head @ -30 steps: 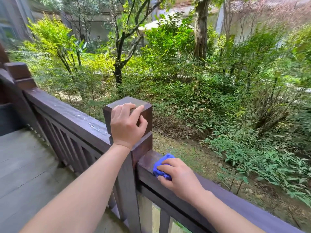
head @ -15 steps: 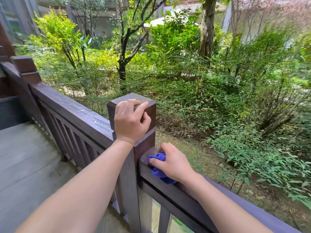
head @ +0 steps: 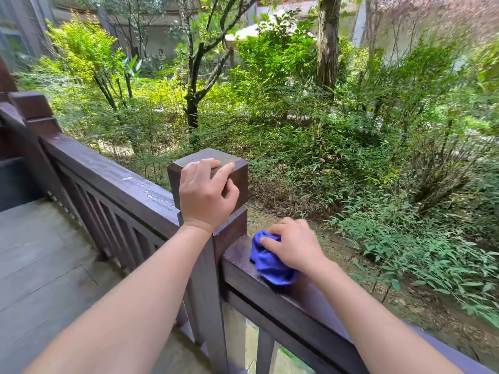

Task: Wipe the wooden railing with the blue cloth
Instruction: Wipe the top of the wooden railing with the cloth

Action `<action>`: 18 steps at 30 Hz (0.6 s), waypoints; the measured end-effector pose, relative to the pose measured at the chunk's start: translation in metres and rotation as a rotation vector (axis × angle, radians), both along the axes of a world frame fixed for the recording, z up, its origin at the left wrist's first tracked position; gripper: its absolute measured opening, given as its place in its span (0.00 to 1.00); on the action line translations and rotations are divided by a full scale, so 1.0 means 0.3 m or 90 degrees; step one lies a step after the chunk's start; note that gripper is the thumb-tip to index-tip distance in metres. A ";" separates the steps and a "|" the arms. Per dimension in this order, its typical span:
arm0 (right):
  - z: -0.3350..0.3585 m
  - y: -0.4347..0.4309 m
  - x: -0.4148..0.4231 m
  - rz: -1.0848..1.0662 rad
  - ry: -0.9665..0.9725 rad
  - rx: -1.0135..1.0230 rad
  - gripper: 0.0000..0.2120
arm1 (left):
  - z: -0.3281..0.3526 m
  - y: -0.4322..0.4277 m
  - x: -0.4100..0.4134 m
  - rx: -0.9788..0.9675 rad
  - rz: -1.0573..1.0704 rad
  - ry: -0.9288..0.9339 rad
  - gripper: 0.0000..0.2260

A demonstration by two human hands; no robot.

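Note:
A dark brown wooden railing [head: 113, 182] runs from the far left to the lower right, broken by a square post [head: 232, 171] in the middle. My left hand [head: 205, 195] grips the top of that post. Just right of the post, a bunched blue cloth [head: 270, 263] lies on the top rail [head: 305, 298]. My right hand [head: 294, 247] presses down on the cloth and holds it. Water drops sit on the rail left of the post.
A grey plank deck [head: 46, 268] lies on my side at the left. Another post [head: 32, 106] stands at the far left end. Beyond the railing the ground drops to dense shrubs and trees [head: 324, 63].
My right hand slid the cloth along the rail toward the post, then slightly back right. The left hand stayed on the post. The camera shifted a little.

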State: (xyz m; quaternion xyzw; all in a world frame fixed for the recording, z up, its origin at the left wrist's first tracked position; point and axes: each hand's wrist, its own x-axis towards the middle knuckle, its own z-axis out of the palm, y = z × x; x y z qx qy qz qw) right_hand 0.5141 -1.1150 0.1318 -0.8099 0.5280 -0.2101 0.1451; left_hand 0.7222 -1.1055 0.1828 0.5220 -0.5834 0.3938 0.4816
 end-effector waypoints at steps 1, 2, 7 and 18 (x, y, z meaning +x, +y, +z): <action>-0.013 0.004 -0.003 -0.017 0.004 -0.039 0.13 | -0.001 0.001 -0.001 0.003 -0.001 0.000 0.11; -0.023 0.016 0.001 -0.013 -0.043 -0.047 0.13 | -0.001 0.002 -0.002 0.005 -0.001 0.001 0.11; -0.126 0.117 0.031 0.180 0.156 -0.199 0.27 | 0.007 0.005 -0.004 0.005 0.002 0.009 0.11; -0.123 0.093 0.177 0.083 0.167 -0.216 0.16 | 0.001 0.006 -0.007 -0.010 0.007 0.000 0.11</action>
